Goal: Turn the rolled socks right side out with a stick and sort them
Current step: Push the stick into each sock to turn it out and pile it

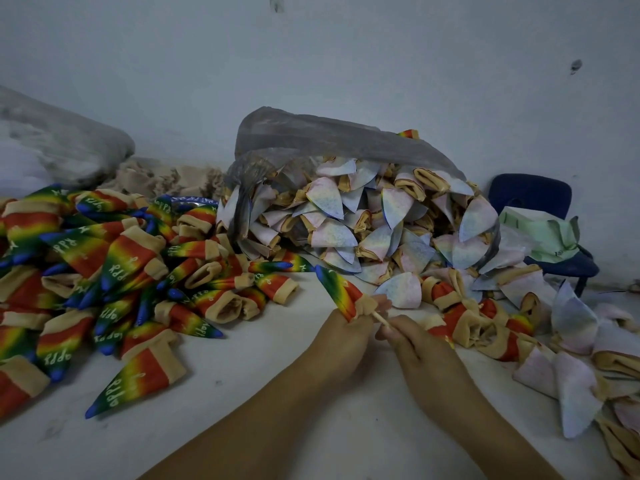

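So closest in, the left hand (341, 337) is curled round the beige cuff end of one rainbow sock (337, 292), which is held over the surface (277, 393) with its blue toe tip pointed up and away to the left. The stick (380, 318) is pinched in the right hand (412, 344), fingers closed on its near end. Its far end is poked into the cuff opening, so only a short bit of it can be seen between the two hands. The colours are on the outside and the toe looks fully pushed out, so the turning step on this one is judged pretty much done. What's probably called for next: the stick gets drawn back out while the cuff is pinched firm, then the sock gets dropped onto the finished pile (104, 258) spread out to the left of the held sock. To the right of the held sock, a scatter of pale inside-out socks (575, 375) is lying, with a few half-rolled red and beige ones mixed in just beside the right hand, so the next one can be grabbed from there. Further back behind the held sock, a clear plastic bag (311, 133) is lying on its side with loads more pale ones spilled out of its mouth. Plenty left to be turned, by the look of it.
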Motion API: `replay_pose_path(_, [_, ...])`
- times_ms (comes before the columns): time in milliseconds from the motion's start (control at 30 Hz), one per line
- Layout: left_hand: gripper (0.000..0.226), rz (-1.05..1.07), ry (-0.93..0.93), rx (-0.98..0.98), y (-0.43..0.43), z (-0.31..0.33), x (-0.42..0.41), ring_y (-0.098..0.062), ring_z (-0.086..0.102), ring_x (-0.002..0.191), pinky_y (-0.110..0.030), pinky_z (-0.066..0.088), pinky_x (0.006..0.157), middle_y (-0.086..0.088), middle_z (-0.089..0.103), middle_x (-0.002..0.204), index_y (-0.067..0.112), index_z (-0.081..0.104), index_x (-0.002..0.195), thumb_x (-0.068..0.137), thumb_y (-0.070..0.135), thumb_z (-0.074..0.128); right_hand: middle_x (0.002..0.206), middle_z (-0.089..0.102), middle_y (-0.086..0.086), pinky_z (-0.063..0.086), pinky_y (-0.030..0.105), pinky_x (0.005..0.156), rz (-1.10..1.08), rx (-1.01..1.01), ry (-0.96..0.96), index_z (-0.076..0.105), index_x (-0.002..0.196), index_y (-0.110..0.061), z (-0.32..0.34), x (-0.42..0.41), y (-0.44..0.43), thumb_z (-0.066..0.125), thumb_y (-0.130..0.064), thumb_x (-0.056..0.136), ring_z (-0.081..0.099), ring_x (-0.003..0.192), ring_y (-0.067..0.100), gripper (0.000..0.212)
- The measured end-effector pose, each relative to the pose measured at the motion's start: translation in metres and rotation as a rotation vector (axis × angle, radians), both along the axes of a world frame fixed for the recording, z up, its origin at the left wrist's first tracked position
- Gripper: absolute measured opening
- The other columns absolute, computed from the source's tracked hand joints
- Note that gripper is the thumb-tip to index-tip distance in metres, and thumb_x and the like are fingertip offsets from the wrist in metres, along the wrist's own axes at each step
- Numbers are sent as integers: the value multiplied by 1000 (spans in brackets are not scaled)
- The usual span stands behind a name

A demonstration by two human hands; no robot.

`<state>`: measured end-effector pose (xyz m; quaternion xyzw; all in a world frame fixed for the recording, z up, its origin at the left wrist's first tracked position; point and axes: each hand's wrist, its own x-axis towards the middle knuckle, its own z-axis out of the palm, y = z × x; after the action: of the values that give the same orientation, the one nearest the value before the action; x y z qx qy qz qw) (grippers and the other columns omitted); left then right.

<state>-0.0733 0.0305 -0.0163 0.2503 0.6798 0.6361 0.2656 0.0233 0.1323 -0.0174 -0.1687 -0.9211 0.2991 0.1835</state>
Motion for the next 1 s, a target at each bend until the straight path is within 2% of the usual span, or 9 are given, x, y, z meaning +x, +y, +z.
replay_pose_path(133, [48,115,-15,127,-1,-1,-2,-13,54,124,-34,42,108,6,56,138,47,37,144,102,28,49,87,68,-6,50,41,75,-2,2,21,56,92,-43,0,-4,3,36,-45,95,61,81,12,20])
replay_pose_path(267, [40,79,-14,242,-2,-3,-3,8,64,100,-5,49,71,16,66,119,37,51,132,93,34,62,85,67,-7,50,40,71,-46,24,61,57,96,-38,-4,-7,0,35,-45,96,61,78,12,23])
replay_pose_path(333, [46,62,-70,316,-2,-1,-4,0,67,100,-15,54,78,12,72,111,32,62,122,81,54,66,80,66,-6,49,38,66,-79,104,49,58,102,-35,-3,-6,3,38,-43,97,60,73,14,23])
replay_pose_path(400, [70,138,-222,412,-3,2,-7,-12,71,99,-30,58,83,0,75,107,19,70,115,72,73,67,77,63,-6,48,36,62,-109,213,42,59,102,-34,0,-2,8,38,-44,97,57,69,13,24])
replay_pose_path(500, [61,221,-356,500,-7,-1,-18,-18,74,92,-29,59,72,-9,76,102,12,75,100,74,66,61,82,62,-8,48,35,66,-97,323,54,62,97,-32,6,2,10,39,-42,97,55,74,10,24])
replay_pose_path(633, [28,219,-291,470,-7,-4,-21,-20,72,99,-27,59,75,-4,76,106,16,70,109,96,38,57,91,60,-6,43,38,77,-63,414,37,65,105,-29,18,5,11,44,-35,97,53,88,16,24])
replay_pose_path(733, [29,205,-255,424,-7,-4,-20,-19,74,92,-31,59,81,-2,77,102,23,68,114,96,43,56,94,57,-2,37,39,79,-73,462,-2,65,112,-27,22,8,16,45,-29,97,48,89,19,25])
replay_pose_path(900, [79,249,141,54,-10,-1,-8,-9,59,64,-24,45,67,2,66,65,18,69,74,78,77,17,99,60,-1,42,38,82,18,370,-21,64,111,-24,25,8,12,41,-28,99,50,96,18,26])
replay_pose_path(1000, [79,275,221,-68,-11,4,-6,-12,48,55,-24,35,56,0,50,56,13,54,62,75,77,11,95,62,-2,47,40,74,28,373,28,64,107,-23,22,7,6,40,-29,98,56,90,18,26])
